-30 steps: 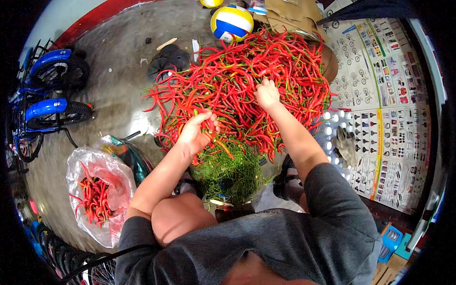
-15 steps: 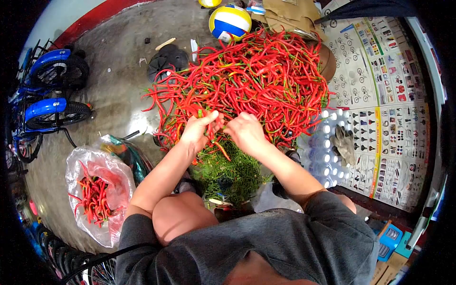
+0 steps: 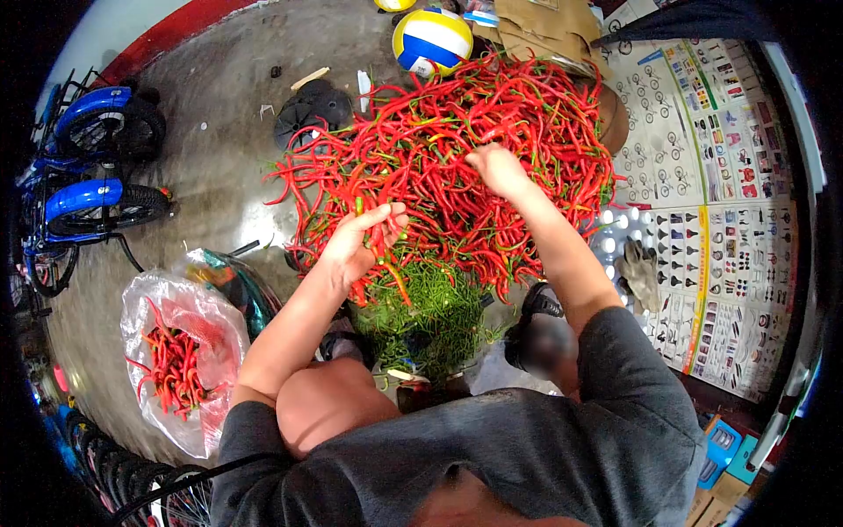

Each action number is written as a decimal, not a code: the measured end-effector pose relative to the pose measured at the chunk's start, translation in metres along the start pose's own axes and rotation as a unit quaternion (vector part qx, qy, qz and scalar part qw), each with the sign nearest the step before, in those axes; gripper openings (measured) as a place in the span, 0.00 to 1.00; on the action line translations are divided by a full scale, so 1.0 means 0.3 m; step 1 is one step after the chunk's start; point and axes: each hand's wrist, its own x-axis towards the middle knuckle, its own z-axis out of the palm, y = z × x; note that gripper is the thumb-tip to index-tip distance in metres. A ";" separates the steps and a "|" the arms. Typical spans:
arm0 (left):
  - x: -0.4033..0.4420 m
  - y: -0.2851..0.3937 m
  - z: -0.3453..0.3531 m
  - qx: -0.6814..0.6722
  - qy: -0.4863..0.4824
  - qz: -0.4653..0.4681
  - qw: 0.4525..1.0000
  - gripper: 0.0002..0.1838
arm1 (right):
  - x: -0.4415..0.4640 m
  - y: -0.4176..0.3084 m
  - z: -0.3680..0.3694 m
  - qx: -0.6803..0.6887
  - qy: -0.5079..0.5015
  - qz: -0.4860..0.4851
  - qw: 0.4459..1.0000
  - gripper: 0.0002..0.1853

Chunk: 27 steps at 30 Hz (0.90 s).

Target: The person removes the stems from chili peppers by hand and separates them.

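A large heap of long red chili peppers [image 3: 439,149] with green stems lies on the floor before me. My left hand [image 3: 358,239] is closed around a few red chilies [image 3: 383,250], thumb on top, at the heap's near left edge. Farther out, my right hand [image 3: 499,169] reaches over the middle of the heap. Its fingers are drawn together against the chilies, and what lies between their tips is hidden. Below the heap, between my feet, is a pile of green stems [image 3: 421,321].
At left sits a clear plastic bag [image 3: 224,325] holding red chilies. Blue-fendered bicycles [image 3: 97,202] stand beyond it. A volleyball [image 3: 432,42] and cardboard [image 3: 553,39] lie behind the heap. On the right are bottles [image 3: 608,241], a grey glove [image 3: 638,272] and printed poster sheets [image 3: 676,184].
My right hand has moved away from my left hand, forward and right onto the heap. My left hand stays nearly in place, with the chilies still in it.
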 end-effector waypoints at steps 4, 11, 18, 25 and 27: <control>0.008 -0.007 -0.012 0.010 -0.062 0.017 0.998 0.17 | 0.097 0.096 0.121 0.003 -0.003 0.085 0.996 0.15; 0.031 -0.031 -0.035 0.007 -0.057 -0.027 0.998 0.14 | -0.039 -0.081 -0.006 0.111 0.262 -0.003 0.959 0.05; 0.039 -0.061 0.034 -0.092 -0.063 -0.023 0.994 0.13 | -0.313 -0.426 -0.060 0.317 0.251 -0.200 0.892 0.03; -0.003 -0.042 0.044 0.009 -0.064 0.029 0.997 0.12 | -0.365 -0.407 -0.010 0.661 -0.229 0.050 0.713 0.07; -0.003 -0.022 0.048 0.015 -0.050 0.047 0.998 0.12 | -0.289 -0.328 -0.066 0.532 -0.333 0.044 0.777 0.12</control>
